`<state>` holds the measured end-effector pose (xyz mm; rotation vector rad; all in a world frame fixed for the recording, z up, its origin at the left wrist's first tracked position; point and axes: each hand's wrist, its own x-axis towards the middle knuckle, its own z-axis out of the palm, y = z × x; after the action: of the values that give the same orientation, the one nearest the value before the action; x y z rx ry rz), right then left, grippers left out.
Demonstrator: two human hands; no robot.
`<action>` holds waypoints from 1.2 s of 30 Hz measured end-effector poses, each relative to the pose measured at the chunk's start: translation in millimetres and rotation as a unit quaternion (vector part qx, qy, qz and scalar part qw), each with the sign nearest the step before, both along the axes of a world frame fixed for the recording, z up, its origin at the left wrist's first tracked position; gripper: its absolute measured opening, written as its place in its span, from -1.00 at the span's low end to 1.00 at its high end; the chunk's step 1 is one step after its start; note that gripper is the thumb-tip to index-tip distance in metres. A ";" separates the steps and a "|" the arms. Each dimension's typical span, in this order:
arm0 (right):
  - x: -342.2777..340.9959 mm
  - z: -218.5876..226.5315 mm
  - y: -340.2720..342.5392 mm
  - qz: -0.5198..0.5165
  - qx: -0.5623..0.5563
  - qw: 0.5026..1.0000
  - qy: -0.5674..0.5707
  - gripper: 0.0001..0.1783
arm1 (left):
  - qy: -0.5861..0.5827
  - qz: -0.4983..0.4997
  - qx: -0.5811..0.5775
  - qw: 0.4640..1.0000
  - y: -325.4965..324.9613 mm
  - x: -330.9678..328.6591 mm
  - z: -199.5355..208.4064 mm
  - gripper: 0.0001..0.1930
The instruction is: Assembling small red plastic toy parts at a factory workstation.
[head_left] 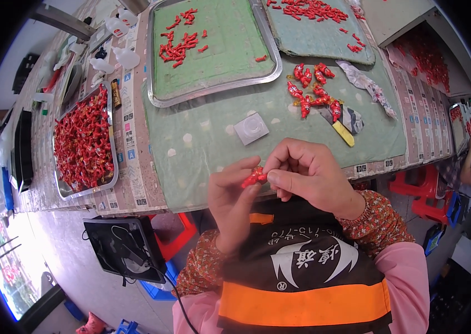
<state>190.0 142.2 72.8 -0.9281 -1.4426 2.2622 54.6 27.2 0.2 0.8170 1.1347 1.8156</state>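
Both hands meet just below the green mat [207, 139]: the left hand [230, 195] and right hand [308, 172] pinch one small red piece [254, 177] between their fingertips. Held only by its ends, it could slip and fall to the floor.

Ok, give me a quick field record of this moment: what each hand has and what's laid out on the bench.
left hand: pinches a small red piece from below
right hand: fingertips on the same red piece, from the right
near group: finished red figures on the green mat, beyond the hands
white square pad: flat on the mat, apart from the hands
yellow-handled knife: beside the red figures
metal tray: green lined, scattered red pieces
left tray: heaped with red pieces
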 end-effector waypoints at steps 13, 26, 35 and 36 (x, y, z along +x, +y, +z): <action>3.2 -9.7 -10.6 -0.016 0.057 0.998 0.015 -0.93 | 0.137 0.019 0.026 0.990 0.0 2.6 -6.1 -0.72; 4.1 -12.9 -10.3 -0.006 0.078 0.997 -0.020 -0.95 | 0.365 0.062 0.060 0.927 -1.0 -6.2 -14.2 -0.75; 7.6 -19.9 -9.5 0.013 0.085 0.996 -0.033 -0.93 | 0.547 0.086 0.093 0.828 1.8 -17.3 -1.4 -0.74; 7.8 -21.3 -9.4 0.016 0.090 0.995 -0.034 -0.93 | 0.573 0.085 0.100 0.809 1.8 -18.3 -1.4 -0.73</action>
<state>197.8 132.8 51.5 -0.9383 -1.6702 2.0973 36.3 29.1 -1.2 2.1589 1.7692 1.5201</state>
